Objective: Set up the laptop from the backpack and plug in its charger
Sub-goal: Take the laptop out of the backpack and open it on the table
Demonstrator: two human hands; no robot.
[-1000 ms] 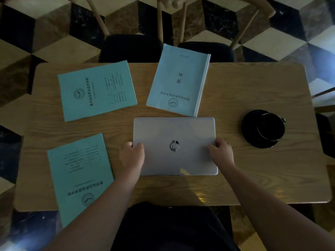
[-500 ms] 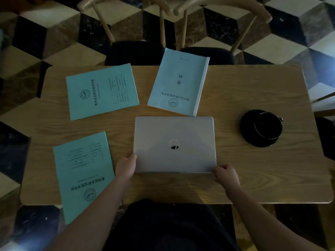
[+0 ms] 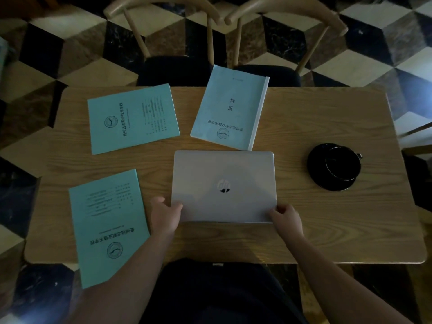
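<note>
i see the laptop lying closed in the middle of the table, its near edge toward me. my left hand grips its near left corner, thumb on the lid; my right hand pinches the near right corner. three teal booklets lie left and beyond it, a black cup on a saucer well to the right.
</note>
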